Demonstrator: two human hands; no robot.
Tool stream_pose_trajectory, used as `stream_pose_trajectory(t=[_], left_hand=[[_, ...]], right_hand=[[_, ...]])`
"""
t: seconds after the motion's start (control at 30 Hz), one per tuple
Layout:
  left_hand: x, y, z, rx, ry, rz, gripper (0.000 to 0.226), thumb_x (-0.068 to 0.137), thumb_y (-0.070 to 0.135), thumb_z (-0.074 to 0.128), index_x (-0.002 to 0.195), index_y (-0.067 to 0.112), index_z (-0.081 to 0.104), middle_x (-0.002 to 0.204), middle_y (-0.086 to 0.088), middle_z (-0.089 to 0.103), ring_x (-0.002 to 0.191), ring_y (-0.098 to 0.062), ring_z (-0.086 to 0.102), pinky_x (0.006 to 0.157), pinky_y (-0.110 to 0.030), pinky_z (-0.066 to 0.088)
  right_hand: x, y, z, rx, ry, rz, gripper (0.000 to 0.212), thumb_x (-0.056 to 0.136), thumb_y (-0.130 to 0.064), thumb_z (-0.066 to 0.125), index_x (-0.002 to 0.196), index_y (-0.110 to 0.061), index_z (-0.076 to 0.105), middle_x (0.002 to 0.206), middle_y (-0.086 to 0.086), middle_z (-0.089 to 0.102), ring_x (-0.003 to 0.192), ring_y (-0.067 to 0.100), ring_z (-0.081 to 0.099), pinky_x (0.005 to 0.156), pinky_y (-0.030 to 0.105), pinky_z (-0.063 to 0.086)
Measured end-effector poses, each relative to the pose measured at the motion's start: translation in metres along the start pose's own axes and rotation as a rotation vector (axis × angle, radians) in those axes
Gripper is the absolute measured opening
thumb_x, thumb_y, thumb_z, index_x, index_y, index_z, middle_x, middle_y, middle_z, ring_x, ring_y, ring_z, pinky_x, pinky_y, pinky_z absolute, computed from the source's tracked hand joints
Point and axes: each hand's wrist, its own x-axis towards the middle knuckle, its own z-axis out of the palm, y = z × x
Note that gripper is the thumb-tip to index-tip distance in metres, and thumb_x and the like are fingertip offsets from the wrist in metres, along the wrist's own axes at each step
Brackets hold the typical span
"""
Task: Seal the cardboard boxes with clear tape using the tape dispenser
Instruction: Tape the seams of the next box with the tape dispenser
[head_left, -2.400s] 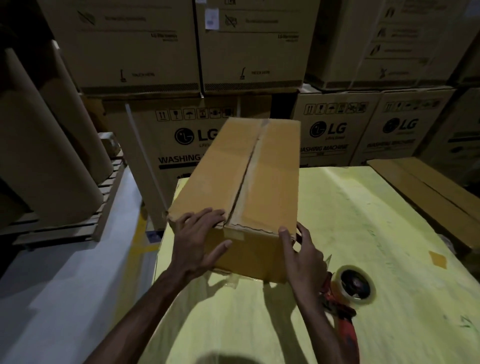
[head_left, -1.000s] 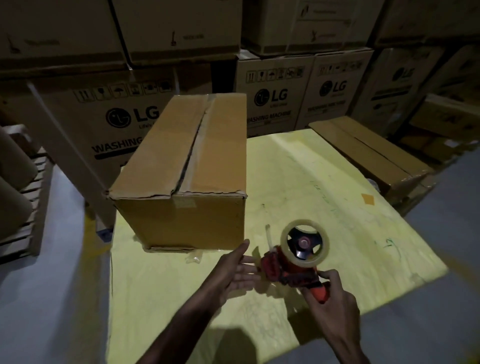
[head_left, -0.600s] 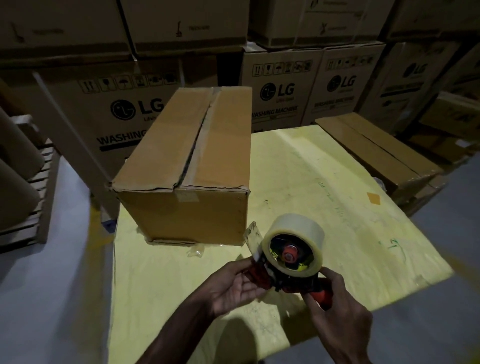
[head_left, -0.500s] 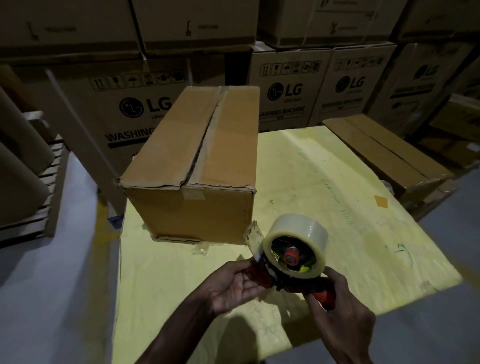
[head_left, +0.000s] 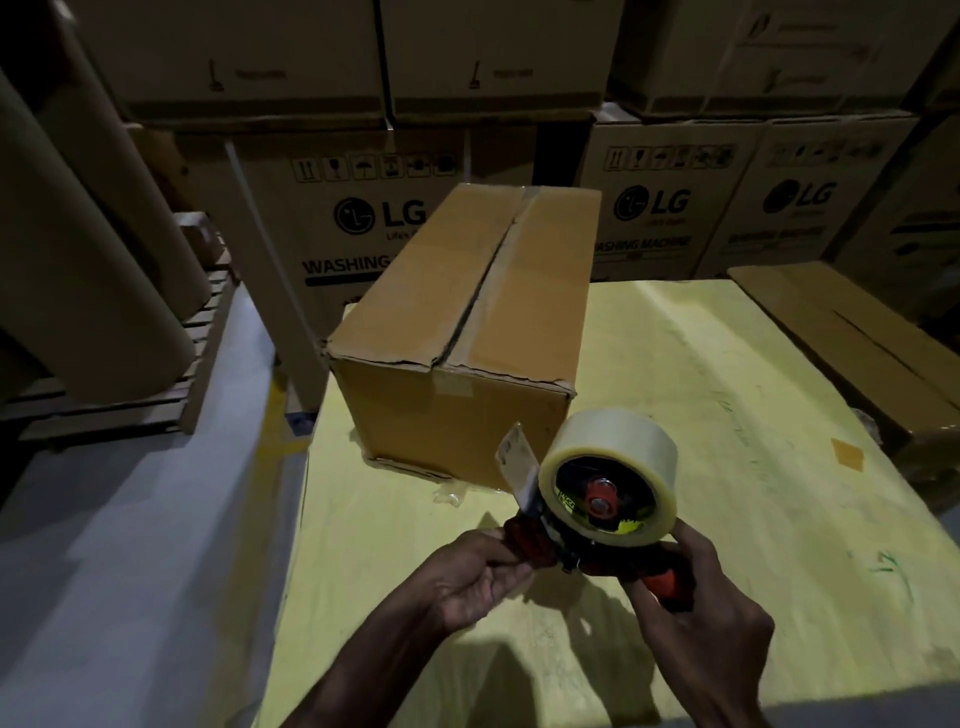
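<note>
Right now we hold the tape dispenser (head_left: 582, 540) low in the centre of the frame, our right hand (head_left: 698, 629) curled round its orange handle (head_left: 670, 584) and our left hand (head_left: 475, 577) pinching at its red front end just under the upright flap (head_left: 515, 460), while the cardboard box (head_left: 467, 322) sits above it in mid-frame on the yellow table (head_left: 727, 405), its top seam (head_left: 485, 291) gaping slightly. We judge the risk is the loose end of the clear tape (head_left: 618, 441) folding back onto the roll or itself, so it would start crooked and miss the seam
</note>
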Motion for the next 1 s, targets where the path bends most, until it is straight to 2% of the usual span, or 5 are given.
stream_pose_trajectory(t=[0.37,0.6,0.77,0.93,1.0], left_hand=[[-0.056,0.040,0.002,0.498,0.124,0.338,0.022,0.092,-0.012,0.062,0.089,0.002,0.079,0.097,-0.020,0.078,0.083,-0.024,0.078,0.076,-0.031,0.064],[-0.082,0.077,-0.005,0.666,0.299,0.693,0.023,0.091,-0.008,0.068,0.082,0.008,0.082,0.080,-0.013,0.078,0.078,-0.019,0.077,0.074,-0.030,0.064],[-0.081,0.126,-0.026,0.693,0.304,0.742,0.023,0.093,-0.013,0.060,0.085,-0.002,0.078,0.078,-0.014,0.078,0.073,-0.020,0.075,0.068,-0.028,0.063],[-0.074,0.199,-0.050,0.624,0.258,0.675,0.014,0.093,-0.012,0.063,0.103,-0.020,0.069,0.099,-0.036,0.072,0.086,-0.035,0.074,0.071,-0.031,0.064],[-0.075,0.230,-0.057,0.566,0.212,0.663,0.011,0.094,-0.009,0.064,0.099,-0.013,0.072,0.092,-0.028,0.075,0.077,-0.024,0.076,0.065,-0.024,0.063]], right_hand=[[0.044,-0.017,-0.007,0.043,-0.218,-0.083,0.071,0.057,-0.037,0.100,0.118,-0.030,0.065,0.073,-0.028,0.062,0.059,0.004,0.063,0.059,0.012,0.039],[0.092,-0.050,0.015,0.031,-0.465,-0.214,0.038,0.071,-0.064,0.079,0.092,-0.034,0.069,0.074,-0.014,0.069,0.065,0.012,0.063,0.056,0.033,0.047],[0.124,-0.071,0.037,0.180,-0.771,-0.265,0.043,0.087,-0.068,0.057,0.110,-0.033,0.045,0.083,-0.011,0.062,0.068,0.008,0.062,0.057,0.037,0.049],[0.163,-0.098,0.066,0.141,-0.701,-0.390,0.049,0.086,-0.072,0.052,0.113,-0.033,0.044,0.084,-0.007,0.066,0.071,0.011,0.062,0.057,0.048,0.053],[0.178,-0.102,0.075,0.122,-0.683,-0.395,0.051,0.085,-0.071,0.050,0.116,-0.032,0.044,0.088,-0.005,0.068,0.074,0.014,0.065,0.059,0.049,0.055]])
